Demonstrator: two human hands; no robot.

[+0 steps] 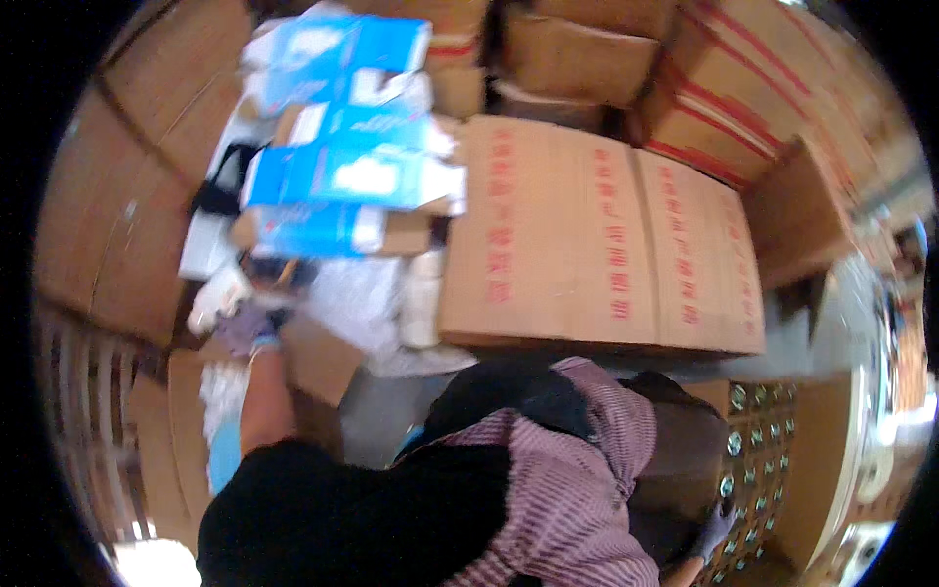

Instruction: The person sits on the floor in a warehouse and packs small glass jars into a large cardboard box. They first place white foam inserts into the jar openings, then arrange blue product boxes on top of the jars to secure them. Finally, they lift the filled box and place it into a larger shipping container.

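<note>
Ahead of the left hand (245, 330), blue boxes (337, 176) are piling up and blocking the way, while an open carton (321, 360) is crowding its forearm. Between that carton and the person's body, a patch of grey floor (377, 409) is leaving a narrow passage, with the big carton (597, 235) walling off the front. Beside the right hand (717, 533), partitions are dividing a box (766, 458) into tight cells, and a raised flap (827, 470) is hemming in its far side.

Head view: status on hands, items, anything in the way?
Left hand at white item, grip blurred. Right hand at divided carton, grip unclear. Big red-printed carton forward, between them.
</note>
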